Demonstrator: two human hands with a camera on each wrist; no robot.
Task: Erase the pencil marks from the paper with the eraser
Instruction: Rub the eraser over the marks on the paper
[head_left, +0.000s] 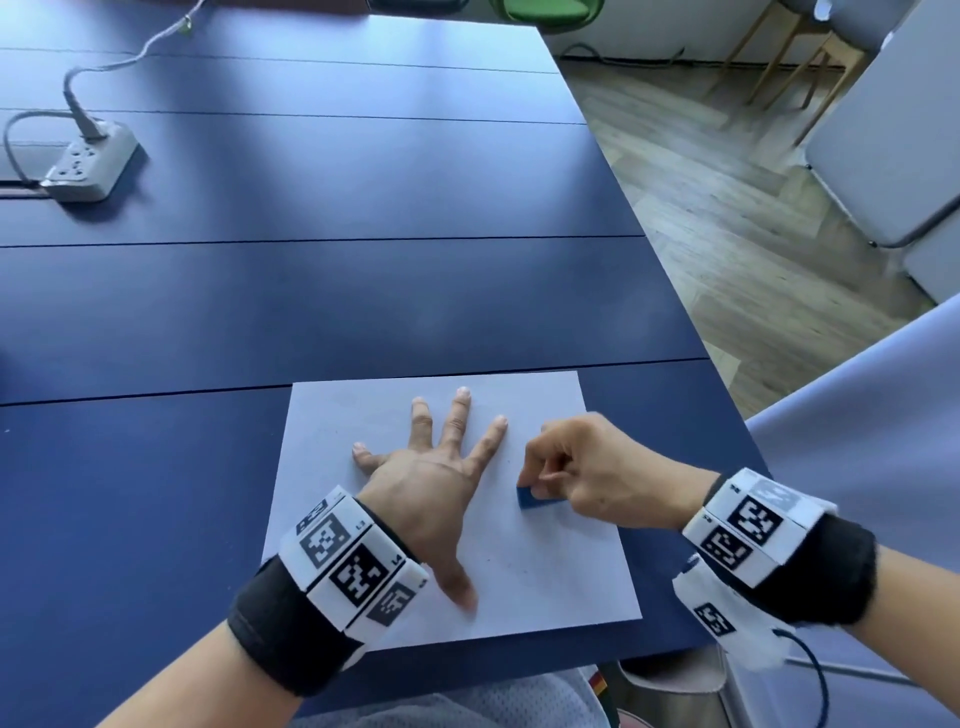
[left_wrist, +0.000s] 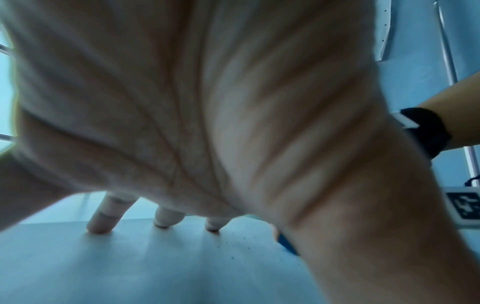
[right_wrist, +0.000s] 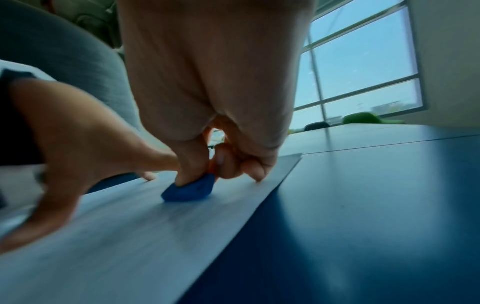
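A white sheet of paper (head_left: 545, 566) lies on the dark blue table near its front right corner. My left hand (head_left: 436, 483) lies flat on the sheet with fingers spread, pressing it down. Just right of it, my right hand (head_left: 576, 467) pinches a small blue eraser (head_left: 536, 497) between thumb and fingers, its lower face on the paper. The right wrist view has the eraser (right_wrist: 189, 190) tilted against the sheet (right_wrist: 130, 236) under my thumb. In the left wrist view my fingertips (left_wrist: 100, 227) press the paper, dark crumbs (left_wrist: 239, 244) lie scattered, and a sliver of the eraser (left_wrist: 287, 244) shows. No clear pencil marks are visible.
A white power strip (head_left: 88, 161) with a plugged cable sits at the table's far left. The table's right edge (head_left: 727, 395) runs close beside the paper, with wooden floor and grey chairs (head_left: 898, 156) beyond. A grey cloth-covered surface (head_left: 852, 415) stands at the right.
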